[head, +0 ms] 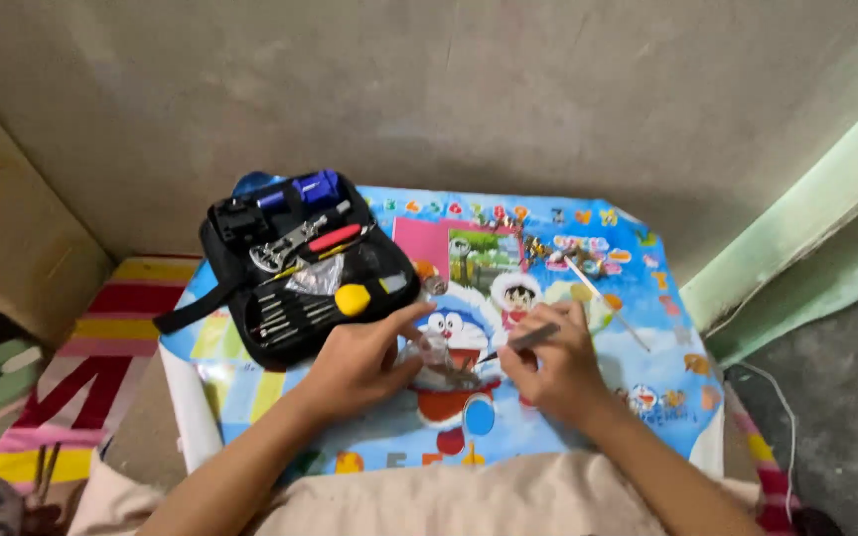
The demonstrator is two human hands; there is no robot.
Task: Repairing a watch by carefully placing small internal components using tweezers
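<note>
- A small clear plastic piece [436, 357] lies near the tabletop's [647, 298] front edge, middle, pinched by the left hand [361, 362].
- The right hand [553, 367] grips a thin metal tool [520, 342], tip touching the piece.
- A black fabric tool case [295, 268] lies open at the back-left corner.
- A loose slim stick [608, 293] lies toward the right edge; glossy cartoon-print surface lies bare around it.

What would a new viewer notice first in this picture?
The bright cartoon table fills the centre. At its left edge lies an open black tool case. In the middle, the left hand holds a small clear object, and the right hand points a thin tool at it.
</note>
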